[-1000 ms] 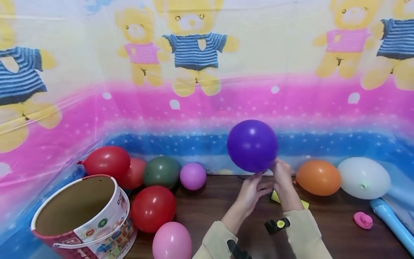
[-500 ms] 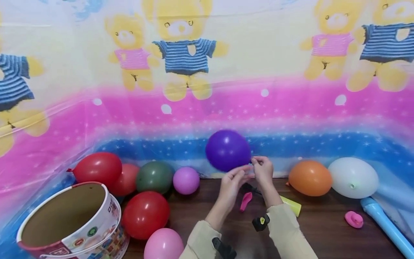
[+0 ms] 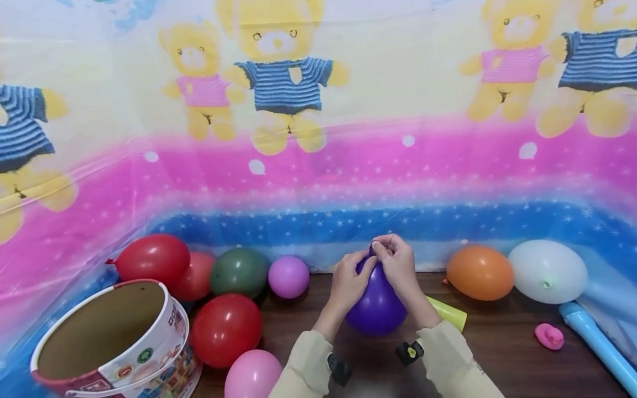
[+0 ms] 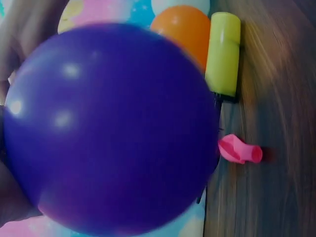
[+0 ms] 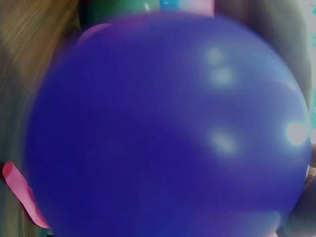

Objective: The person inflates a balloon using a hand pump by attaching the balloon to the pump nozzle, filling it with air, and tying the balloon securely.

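Observation:
An inflated purple balloon [image 3: 377, 307] hangs below both hands in the head view, its neck turned up. My right hand [image 3: 398, 264] pinches the tip of the neck between thumb and fingers. Just under it, my left hand [image 3: 350, 281] pinches the base of the neck. Both wrist views are mostly filled by the round body of the balloon [image 4: 111, 128], so the fingertips are hidden there. A flat pink balloon [image 4: 239, 149] lies on the table near a yellow cylinder [image 4: 223, 57], which looks like a balloon pump.
On the left stand a paper bucket [image 3: 106, 337], red balloons [image 3: 226, 330], a green balloon [image 3: 240, 272] and pink ones [image 3: 288, 277]. An orange balloon [image 3: 480, 273], a white balloon [image 3: 548, 272], a pink toy duck [image 3: 549, 336] and a light-blue inflated tube [image 3: 597, 345] lie right.
The purple balloon has swung from above the hands to hanging below them, neck up. Both hands have drawn together at its neck. The flat pink balloon is now covered in the head view.

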Available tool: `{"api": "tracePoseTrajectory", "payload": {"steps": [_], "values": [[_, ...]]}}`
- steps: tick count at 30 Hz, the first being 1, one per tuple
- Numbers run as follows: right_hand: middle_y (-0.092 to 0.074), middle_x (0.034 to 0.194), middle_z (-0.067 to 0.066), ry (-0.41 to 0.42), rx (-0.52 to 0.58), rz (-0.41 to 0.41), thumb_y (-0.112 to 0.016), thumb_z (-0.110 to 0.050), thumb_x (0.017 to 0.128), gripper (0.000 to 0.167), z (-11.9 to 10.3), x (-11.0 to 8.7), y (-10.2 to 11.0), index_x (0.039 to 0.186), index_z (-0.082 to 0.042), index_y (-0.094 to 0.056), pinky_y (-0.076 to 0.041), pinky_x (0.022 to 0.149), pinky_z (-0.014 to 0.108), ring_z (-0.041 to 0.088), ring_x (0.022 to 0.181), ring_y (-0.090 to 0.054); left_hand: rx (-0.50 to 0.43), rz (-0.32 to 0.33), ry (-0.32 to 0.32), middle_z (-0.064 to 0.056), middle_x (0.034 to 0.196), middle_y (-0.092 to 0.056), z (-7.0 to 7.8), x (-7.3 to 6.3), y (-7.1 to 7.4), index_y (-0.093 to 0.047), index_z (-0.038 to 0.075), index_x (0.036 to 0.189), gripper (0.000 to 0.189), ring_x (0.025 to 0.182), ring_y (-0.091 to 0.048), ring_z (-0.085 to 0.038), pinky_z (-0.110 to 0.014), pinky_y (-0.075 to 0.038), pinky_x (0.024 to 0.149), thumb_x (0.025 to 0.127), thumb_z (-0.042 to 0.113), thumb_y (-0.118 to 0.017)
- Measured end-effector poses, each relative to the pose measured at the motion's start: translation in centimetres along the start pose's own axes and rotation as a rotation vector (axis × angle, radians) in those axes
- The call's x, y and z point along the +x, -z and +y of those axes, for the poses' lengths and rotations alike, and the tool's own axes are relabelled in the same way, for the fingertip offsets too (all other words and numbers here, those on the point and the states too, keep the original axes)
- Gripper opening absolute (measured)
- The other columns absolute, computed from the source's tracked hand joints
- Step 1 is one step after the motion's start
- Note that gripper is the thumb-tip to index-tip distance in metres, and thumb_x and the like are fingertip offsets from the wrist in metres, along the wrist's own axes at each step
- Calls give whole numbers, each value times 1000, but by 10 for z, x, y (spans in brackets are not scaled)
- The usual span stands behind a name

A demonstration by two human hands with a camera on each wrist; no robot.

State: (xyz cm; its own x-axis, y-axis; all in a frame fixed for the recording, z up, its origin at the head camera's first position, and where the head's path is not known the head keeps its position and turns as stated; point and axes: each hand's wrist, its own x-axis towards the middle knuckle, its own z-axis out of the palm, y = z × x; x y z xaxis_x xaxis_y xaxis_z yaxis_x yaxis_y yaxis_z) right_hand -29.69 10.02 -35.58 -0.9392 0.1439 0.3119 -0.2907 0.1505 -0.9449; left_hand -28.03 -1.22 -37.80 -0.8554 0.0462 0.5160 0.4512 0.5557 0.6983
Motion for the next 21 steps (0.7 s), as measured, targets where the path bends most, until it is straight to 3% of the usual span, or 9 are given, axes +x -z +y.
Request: {"api": "tracePoseTrajectory", "payload": {"steps": [5,8,12,17,21], "values": [[-66,83,-5,-90,3,8,-61,-10,96,17,-3,12,14,106,3,-64,-42,62,17,0,64,-50,16,-20,21,-2,95,-76,-1,0,3,-77,15,95,20,95,-67,-22,-40,-51,86,96,27,-60],[-60,76,-15,-167,54,66,-62,-11,95,16,-4,29,32,105,1,-65,-47,68,18,1,67,-53,-129,-130,86,-5,94,-75,-5,-1,8,-77,12,92,21,94,-67,-17,-33,-53,84,96,25,-60],[-61,84,-12,-260,138,115,-61,-9,95,13,-2,52,57,104,-2,-66,-50,71,13,1,69,-54,-322,-255,201,-10,93,-75,-12,-4,18,-76,7,89,21,93,-66,-12,-29,-52,84,96,20,-61],[-59,92,-9,-315,136,82,-59,-10,97,27,6,61,65,119,4,-62,-51,76,12,-1,75,-55,-371,-321,249,-12,95,-74,-19,-10,22,-76,4,91,24,94,-63,-10,-29,-53,84,96,22,-61],[-59,92,-10,-285,12,-13,-58,-15,98,30,10,47,57,121,4,-60,-50,82,17,1,80,-56,-356,-312,268,-9,97,-74,-21,-13,20,-76,6,92,24,96,-63,-10,-30,-53,85,96,24,-61]]}}
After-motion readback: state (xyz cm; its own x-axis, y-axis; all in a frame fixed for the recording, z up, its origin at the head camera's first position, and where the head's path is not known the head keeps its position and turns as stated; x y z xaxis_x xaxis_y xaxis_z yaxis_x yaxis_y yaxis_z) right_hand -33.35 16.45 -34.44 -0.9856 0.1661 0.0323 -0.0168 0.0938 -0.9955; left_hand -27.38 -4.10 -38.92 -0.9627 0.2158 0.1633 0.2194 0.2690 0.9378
